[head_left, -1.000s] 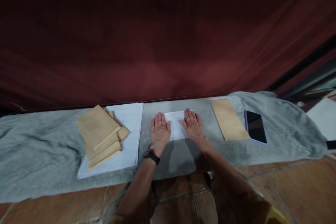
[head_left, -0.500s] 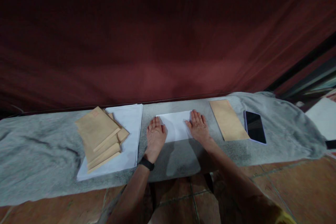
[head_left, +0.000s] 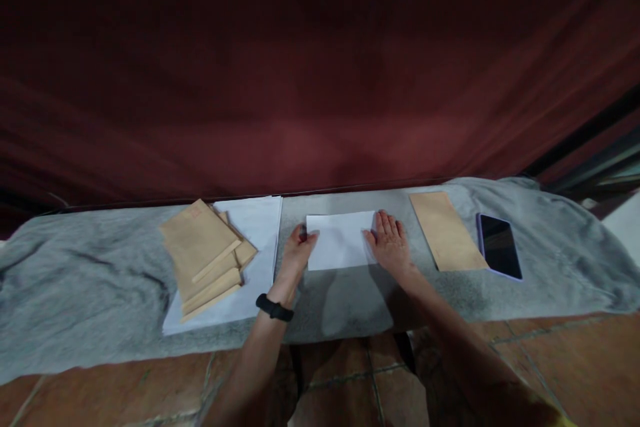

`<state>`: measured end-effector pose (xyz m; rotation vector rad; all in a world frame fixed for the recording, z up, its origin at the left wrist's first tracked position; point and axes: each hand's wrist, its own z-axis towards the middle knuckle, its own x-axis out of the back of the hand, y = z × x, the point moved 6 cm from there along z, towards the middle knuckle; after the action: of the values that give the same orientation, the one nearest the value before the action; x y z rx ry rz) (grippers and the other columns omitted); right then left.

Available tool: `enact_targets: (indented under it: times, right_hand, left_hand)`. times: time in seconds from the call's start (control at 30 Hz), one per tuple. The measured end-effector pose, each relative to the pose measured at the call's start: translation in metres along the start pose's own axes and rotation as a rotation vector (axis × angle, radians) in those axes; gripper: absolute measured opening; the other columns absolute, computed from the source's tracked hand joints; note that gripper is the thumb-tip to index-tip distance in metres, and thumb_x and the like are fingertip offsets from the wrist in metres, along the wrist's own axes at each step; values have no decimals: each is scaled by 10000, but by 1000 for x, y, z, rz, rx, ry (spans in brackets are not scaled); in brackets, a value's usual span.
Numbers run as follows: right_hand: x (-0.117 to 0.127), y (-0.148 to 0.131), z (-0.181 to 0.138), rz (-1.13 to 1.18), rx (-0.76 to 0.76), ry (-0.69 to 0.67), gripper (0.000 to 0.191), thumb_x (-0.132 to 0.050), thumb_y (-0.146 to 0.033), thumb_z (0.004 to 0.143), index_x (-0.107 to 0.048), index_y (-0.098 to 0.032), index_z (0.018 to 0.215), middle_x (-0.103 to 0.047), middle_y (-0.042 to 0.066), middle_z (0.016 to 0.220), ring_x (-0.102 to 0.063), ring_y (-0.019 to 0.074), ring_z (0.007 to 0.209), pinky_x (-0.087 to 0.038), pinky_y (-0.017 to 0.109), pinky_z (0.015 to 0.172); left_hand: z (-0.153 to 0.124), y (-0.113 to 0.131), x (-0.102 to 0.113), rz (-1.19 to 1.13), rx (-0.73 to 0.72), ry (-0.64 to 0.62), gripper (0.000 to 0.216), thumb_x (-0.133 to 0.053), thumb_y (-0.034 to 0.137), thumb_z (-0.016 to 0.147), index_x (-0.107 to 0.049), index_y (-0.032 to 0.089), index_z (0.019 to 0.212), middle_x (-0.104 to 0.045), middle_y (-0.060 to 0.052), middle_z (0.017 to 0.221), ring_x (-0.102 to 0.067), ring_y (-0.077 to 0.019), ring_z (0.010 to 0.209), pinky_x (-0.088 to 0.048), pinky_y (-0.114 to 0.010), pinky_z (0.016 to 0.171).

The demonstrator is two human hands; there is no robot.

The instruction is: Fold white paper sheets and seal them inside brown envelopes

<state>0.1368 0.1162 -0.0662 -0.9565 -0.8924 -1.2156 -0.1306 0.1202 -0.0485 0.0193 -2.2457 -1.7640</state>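
A white sheet of paper [head_left: 341,241] lies flat on the grey cloth, its long side running left to right. It looks smaller than the sheets in the stack to its left. At its left edge is my left hand [head_left: 297,252], fingers curled and thumb laid over the edge in a pinch. My right hand [head_left: 391,243] rests flat on the right end, fingers stretched out and thumb on the paper. Just right of that hand lies a single brown envelope [head_left: 447,233].
Several brown envelopes [head_left: 200,240] are fanned out over a stack of white paper [head_left: 263,227] at the left. A phone [head_left: 499,247] in a purple case touches the single envelope's corner. Behind the grey cloth [head_left: 100,267] hangs a dark red curtain [head_left: 300,113].
My left hand has gone from lying flat on the paper to pinching its left edge, with the wrist turned. The right hand stays flat. The whole view has shifted slightly.
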Motion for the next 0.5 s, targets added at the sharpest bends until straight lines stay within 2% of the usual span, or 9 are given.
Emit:
enact_targets:
  times: [0.1,0.17,0.27,0.33,0.37,0.43,0.5]
  right_hand:
    - [2,-4,2,64,6,-38,648,-318,-436,1086,-432,5,1546,-456,262,1581,-435,368,1474,-307,553,1213]
    - [7,-16,1,161,68,-93,637,-290,-426,1094,-416,-10,1559,-426,244,1610,-394,333,1510,-315,521,1230]
    - [20,-49,-8,340,289,-179,661,-295,-472,1094,-258,-111,1646,-334,157,1683,-307,249,1562,-311,466,1261]
    - [31,-72,-18,408,440,-216,807,-416,-567,1049,-121,-155,1677,-259,132,1716,-254,252,1582,-264,485,1291]
    - [35,-80,-22,420,473,-230,859,-468,-575,1026,-99,-158,1680,-243,134,1720,-244,265,1585,-251,498,1298]
    - [41,-85,-24,452,441,-235,766,-457,-476,1040,-163,-164,1674,-297,135,1702,-291,271,1568,-263,510,1295]
    - [47,-80,-19,577,326,-215,623,-375,-381,1061,-294,-176,1644,-397,128,1657,-386,258,1523,-313,493,1275]
  left_hand:
    - [-2,2,-3,-98,19,-20,446,-719,308,693,-703,143,1107,-745,-22,779,-677,-179,656,-524,-283,631]
    - [-3,5,-4,-194,34,-23,448,-729,295,647,-717,144,1069,-751,-18,785,-674,-167,656,-524,-274,636]
    - [-4,12,-6,-378,54,-12,417,-763,285,581,-736,162,979,-760,-7,808,-674,-157,678,-530,-267,656]
    - [-5,17,-9,-490,77,-15,410,-793,270,548,-738,171,941,-761,1,811,-674,-153,690,-530,-259,662]
    - [-6,19,-12,-548,99,-26,413,-809,254,532,-736,173,931,-759,4,806,-671,-150,688,-528,-255,660]
    - [-8,23,-18,-646,147,-68,411,-836,227,525,-727,177,918,-748,13,782,-658,-139,663,-526,-245,648]
    - [-10,27,-25,-734,190,-142,363,-854,282,591,-713,177,909,-739,0,793,-665,-142,678,-543,-255,666]
